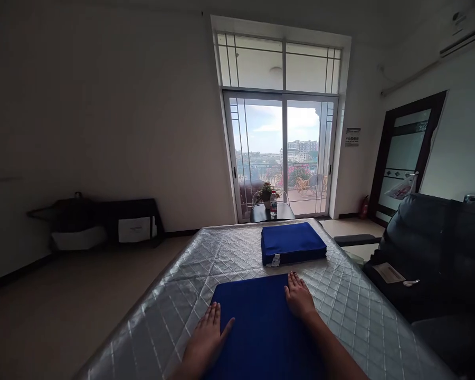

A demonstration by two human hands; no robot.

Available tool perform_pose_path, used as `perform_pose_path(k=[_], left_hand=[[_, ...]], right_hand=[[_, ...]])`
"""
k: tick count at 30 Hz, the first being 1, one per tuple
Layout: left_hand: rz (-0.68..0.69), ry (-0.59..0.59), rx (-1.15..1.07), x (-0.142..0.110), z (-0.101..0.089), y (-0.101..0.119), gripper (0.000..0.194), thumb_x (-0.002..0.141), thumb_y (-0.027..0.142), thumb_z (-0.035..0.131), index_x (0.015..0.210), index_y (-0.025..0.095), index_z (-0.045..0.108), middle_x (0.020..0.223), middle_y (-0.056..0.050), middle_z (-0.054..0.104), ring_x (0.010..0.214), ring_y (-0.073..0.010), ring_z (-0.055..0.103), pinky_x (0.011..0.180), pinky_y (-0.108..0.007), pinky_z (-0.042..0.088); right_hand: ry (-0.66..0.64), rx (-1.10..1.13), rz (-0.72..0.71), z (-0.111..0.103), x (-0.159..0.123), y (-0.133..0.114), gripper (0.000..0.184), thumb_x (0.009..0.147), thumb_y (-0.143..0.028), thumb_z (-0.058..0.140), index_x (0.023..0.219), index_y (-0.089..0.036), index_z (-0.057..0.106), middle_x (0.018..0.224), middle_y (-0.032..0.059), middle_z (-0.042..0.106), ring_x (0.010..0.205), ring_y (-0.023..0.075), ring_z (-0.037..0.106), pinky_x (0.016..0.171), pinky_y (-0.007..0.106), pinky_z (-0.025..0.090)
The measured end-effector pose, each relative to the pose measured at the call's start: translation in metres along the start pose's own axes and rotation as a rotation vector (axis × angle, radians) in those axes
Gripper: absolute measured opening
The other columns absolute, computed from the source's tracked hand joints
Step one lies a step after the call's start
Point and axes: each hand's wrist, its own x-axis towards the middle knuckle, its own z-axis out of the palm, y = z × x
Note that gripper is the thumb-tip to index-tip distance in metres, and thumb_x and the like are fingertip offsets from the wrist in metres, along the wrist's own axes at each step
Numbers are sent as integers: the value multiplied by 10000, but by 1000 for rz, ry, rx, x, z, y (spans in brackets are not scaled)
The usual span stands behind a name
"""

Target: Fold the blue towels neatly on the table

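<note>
A blue folded cloth [257,327] lies flat on the silver quilted table cover [170,295], its near end running out of the picture. My left hand [208,332] rests on its left edge, fingers stretched out and thumb spread. On the far right corner lies my right hand [298,296], flat with fingers extended. Neither hand grips anything. Just beyond the cloth sits a thicker stack of blue folded fabric [293,240], with a small white tag [276,259] hanging at its front left.
A black armchair [427,248] with papers on its seat stands close on the right. Past the table's far end, a small dark table [257,214] bears a potted plant [266,194] and a bottle [273,205]. Boxes [136,229] line the left wall.
</note>
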Motion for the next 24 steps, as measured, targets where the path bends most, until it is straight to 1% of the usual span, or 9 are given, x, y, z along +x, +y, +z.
perform_pose_path(k=[3, 5, 9, 12, 15, 17, 19, 21, 24], left_hand=[[-1, -6, 81, 11, -13, 13, 914, 951, 651, 233, 1521, -58, 327, 1631, -257, 298, 1535, -348, 303, 1250, -486, 309], [47, 38, 89, 22, -21, 34, 866, 972, 619, 246, 1519, -46, 345, 1625, -258, 315, 1535, -348, 303, 1256, -490, 302], [258, 126, -73, 45, -31, 108, 778, 1007, 593, 209, 1542, 48, 361, 1626, -191, 370, 1530, -289, 332, 1255, -465, 327], [427, 106, -206, 60, -29, 165, 672, 1034, 533, 204, 1544, 136, 385, 1615, -149, 410, 1520, -255, 358, 1235, -474, 370], [449, 134, -241, 67, -18, 192, 642, 1042, 502, 208, 1542, 141, 389, 1614, -160, 412, 1524, -266, 349, 1234, -503, 369], [444, 157, -200, 69, -10, 188, 608, 1047, 469, 223, 1541, 161, 397, 1611, -153, 420, 1526, -274, 347, 1236, -515, 362], [458, 170, -118, 69, -2, 168, 545, 1048, 396, 272, 1543, 209, 401, 1617, -135, 417, 1528, -275, 342, 1234, -518, 363], [440, 172, -23, 70, 3, 136, 514, 1038, 302, 317, 1544, 265, 398, 1633, -109, 394, 1531, -273, 333, 1232, -512, 363], [318, 154, 83, 73, 6, 78, 546, 1011, 193, 318, 1540, 304, 400, 1645, -87, 381, 1532, -264, 333, 1232, -508, 353]], right_hand=[[2, 22, 4, 0, 0, 0, 682, 993, -394, 197, 1592, -76, 267, 1689, 100, 236, 1574, 210, 187, 1281, 401, 136], [1, 30, -3, -1, -1, 0, 680, 995, -393, 196, 1592, -74, 265, 1689, 96, 232, 1575, 213, 182, 1283, 405, 135], [9, 16, -10, -3, -2, 0, 672, 1000, -382, 194, 1591, -69, 259, 1687, 105, 223, 1576, 212, 176, 1284, 409, 137], [5, -8, -34, -2, -3, 2, 657, 997, -346, 204, 1591, -70, 262, 1685, 110, 219, 1576, 210, 174, 1283, 407, 145], [-4, -22, -61, -2, -2, 4, 646, 989, -307, 222, 1595, -86, 259, 1684, 101, 227, 1576, 203, 174, 1282, 396, 146], [-2, -19, -47, -2, -2, 3, 648, 992, -318, 221, 1596, -85, 256, 1683, 102, 224, 1576, 202, 175, 1282, 397, 149], [2, -7, -21, -2, -2, 1, 654, 999, -346, 214, 1594, -78, 256, 1683, 110, 220, 1574, 203, 180, 1282, 403, 149], [5, 5, -2, -4, -2, -1, 658, 1003, -366, 214, 1594, -80, 256, 1684, 111, 211, 1574, 201, 179, 1283, 405, 139], [4, 13, 4, -4, -2, -2, 658, 1003, -370, 212, 1594, -84, 255, 1687, 106, 201, 1577, 197, 164, 1284, 400, 126]])
